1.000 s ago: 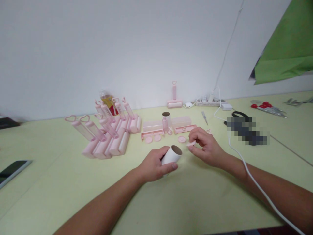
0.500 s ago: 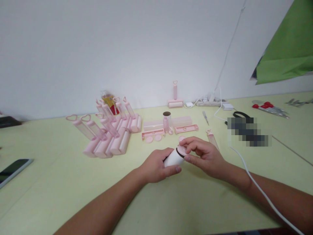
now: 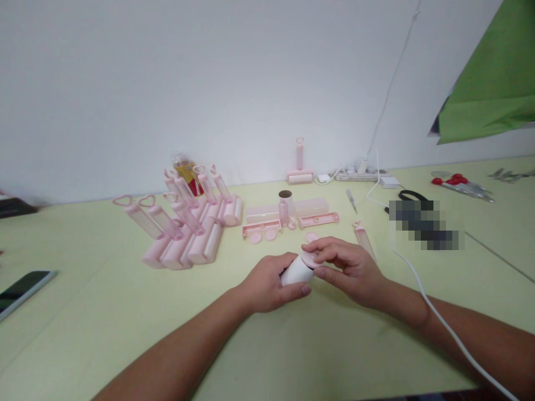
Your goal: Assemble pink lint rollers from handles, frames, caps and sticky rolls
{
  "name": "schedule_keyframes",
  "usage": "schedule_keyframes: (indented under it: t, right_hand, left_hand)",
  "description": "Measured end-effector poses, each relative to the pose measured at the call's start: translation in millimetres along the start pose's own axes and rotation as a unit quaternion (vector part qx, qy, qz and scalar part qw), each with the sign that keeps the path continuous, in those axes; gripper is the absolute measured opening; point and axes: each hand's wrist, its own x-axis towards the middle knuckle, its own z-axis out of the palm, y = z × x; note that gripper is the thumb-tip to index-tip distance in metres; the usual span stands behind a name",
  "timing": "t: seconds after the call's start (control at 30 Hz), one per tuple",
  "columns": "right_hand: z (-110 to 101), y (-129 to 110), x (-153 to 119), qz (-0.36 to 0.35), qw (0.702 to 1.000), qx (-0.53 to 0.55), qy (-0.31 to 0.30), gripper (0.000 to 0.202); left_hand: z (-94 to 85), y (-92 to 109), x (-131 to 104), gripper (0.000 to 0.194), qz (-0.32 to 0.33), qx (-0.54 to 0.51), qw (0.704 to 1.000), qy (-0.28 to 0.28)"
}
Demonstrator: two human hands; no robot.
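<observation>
My left hand [image 3: 267,283] is wrapped round a white paper roll [image 3: 296,271], which tilts up to the right. At its upper end sits a round pink end cap [image 3: 310,258], pinched by the fingers of my right hand [image 3: 349,268]. The cap lies against the roll's mouth; how far it is seated I cannot tell. Just beyond my hands lie more pink caps [image 3: 255,238] and a pink curved shell [image 3: 319,220]. A second roll [image 3: 285,201] stands upright, its brown core showing, behind a clear pink handle piece [image 3: 283,214].
Several assembled pink lint rollers [image 3: 179,245] stand on the left. One more lint roller [image 3: 300,170] is by the wall. On the right are a handle [image 3: 364,240], a screwdriver [image 3: 351,200], a power strip [image 3: 355,175], red-handled tools [image 3: 462,185] and a white cable [image 3: 443,317]. A phone [image 3: 23,292] lies far left.
The pink cap has come down closer onto the roll's end, and the dark gap between them has narrowed. My right hand has moved slightly with it; my left hand stays put.
</observation>
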Motion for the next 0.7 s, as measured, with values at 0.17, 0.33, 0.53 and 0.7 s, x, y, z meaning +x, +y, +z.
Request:
schedule_keyframes:
  t: [0.17, 0.33, 0.53, 0.7]
  right_hand:
    - [0.9, -0.4, -1.0, 0.002, 1.0, -0.013, -0.014, 0.008]
    - [0.6, -1.2, -1.0, 0.001, 1.0, -0.027, -0.015, 0.009]
    - [-2.1, 3.0, -1.4, -0.012, 0.999, -0.03, -0.013, 0.012]
    - [-3.6, 1.2, -1.2, -0.02, 0.999, -0.027, 0.01, 0.012]
  left_hand:
    - [0.6, -0.5, -0.3, 0.049, 0.003, -0.008, 1.0, 0.003]
    - [0.5, -0.5, 0.0, 0.049, 0.0, -0.005, 1.0, 0.008]
    - [0.5, -1.5, 0.7, 0.048, 0.0, -0.006, 1.0, 0.011]
    - [-0.2, -1.3, 0.7, 0.047, 0.0, -0.014, 1.0, 0.015]
